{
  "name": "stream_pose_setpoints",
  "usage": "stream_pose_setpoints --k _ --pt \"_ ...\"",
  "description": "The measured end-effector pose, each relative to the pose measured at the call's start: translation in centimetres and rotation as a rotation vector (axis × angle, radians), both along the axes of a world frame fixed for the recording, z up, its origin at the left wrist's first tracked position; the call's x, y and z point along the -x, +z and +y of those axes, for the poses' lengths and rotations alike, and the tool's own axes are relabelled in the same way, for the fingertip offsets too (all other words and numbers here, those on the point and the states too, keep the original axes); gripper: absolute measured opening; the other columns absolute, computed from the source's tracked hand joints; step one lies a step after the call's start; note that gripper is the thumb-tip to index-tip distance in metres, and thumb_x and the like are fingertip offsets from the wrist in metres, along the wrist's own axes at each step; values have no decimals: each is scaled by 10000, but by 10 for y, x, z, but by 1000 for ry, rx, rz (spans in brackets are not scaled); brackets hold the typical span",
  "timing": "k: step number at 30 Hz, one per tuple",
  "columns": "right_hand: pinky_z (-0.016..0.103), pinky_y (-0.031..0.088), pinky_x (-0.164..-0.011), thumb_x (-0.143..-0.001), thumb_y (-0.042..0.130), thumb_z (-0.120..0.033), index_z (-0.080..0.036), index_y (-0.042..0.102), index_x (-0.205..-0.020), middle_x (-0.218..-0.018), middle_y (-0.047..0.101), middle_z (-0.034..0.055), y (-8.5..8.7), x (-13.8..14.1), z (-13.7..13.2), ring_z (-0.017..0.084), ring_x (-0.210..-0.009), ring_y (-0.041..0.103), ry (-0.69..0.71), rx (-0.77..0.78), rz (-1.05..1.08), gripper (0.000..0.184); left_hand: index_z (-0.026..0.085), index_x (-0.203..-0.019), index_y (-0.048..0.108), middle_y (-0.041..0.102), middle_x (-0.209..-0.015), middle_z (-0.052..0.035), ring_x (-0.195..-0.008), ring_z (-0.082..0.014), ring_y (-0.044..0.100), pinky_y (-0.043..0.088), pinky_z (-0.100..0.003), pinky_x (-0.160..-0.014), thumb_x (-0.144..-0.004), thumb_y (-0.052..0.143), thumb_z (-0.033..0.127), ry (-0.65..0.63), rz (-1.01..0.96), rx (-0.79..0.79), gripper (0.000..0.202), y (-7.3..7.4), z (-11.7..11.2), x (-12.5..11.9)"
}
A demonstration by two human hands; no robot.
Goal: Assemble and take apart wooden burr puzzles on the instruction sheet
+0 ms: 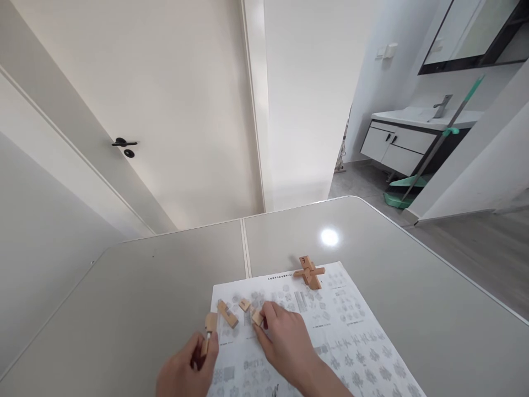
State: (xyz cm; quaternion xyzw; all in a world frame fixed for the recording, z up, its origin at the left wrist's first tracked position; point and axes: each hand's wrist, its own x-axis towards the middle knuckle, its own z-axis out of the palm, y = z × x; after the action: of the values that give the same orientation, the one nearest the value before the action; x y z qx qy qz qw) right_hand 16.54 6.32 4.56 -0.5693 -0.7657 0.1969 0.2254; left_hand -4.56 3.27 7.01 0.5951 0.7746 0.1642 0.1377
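My left hand [185, 369] is at the bottom edge, its fingers pinched on a small notched wooden puzzle piece [210, 325] held upright above a printed instruction sheet [330, 331]. My right hand [285, 342] rests on the sheet, with thumb and fingertips closed on another small wooden piece [257, 317]. Between the hands lie two loose wooden pieces, a longer one [227, 314] and a short one [244, 304]. An assembled wooden cross puzzle [309, 272] stands at the sheet's far edge, beyond my right hand.
The sheet lies on a grey table [124, 298] with a seam down its middle. Behind it are a white door with a black handle [123, 144] and a doorway to a bathroom holding a vanity [397, 143] and a green broom with dustpan [407, 190].
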Motion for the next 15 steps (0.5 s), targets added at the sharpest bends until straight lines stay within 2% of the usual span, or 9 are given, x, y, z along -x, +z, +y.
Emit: stream_pose_setpoints --k 3,7,12,15 --pt "291 317 -559 -960 575 -191 -201 539 -925 -883 727 48 4 15 15 240 -737 715 39 56 -72 51 236 -623 252 478 -538 18 -544 -187 482 340 -258 -545 -877 410 602 43 166 116 473 3 13 13" --pt "305 396 -600 -946 592 -203 -177 586 -974 -935 746 90 6 33 27 277 -805 737 86 92 -138 39 242 -593 346 611 -588 -9 -594 -228 594 332 -269 -571 -918 389 581 2 245 191 471 3 20 11" --pt "345 473 -646 -927 590 -147 -142 624 -1025 -959 748 129 9 44 32 317 -852 743 111 110 -149 104 240 -596 386 611 -578 1 -587 -213 603 314 -253 -563 -891 457 618 -40 200 136 484 -2 21 4" --pt "348 493 -663 -894 606 -122 -139 640 -1041 -994 751 128 8 42 33 312 -865 741 148 126 -127 152 241 -623 408 564 -570 29 -580 -188 546 320 -250 -557 -799 573 601 -90 62 202 434 -1 28 14"
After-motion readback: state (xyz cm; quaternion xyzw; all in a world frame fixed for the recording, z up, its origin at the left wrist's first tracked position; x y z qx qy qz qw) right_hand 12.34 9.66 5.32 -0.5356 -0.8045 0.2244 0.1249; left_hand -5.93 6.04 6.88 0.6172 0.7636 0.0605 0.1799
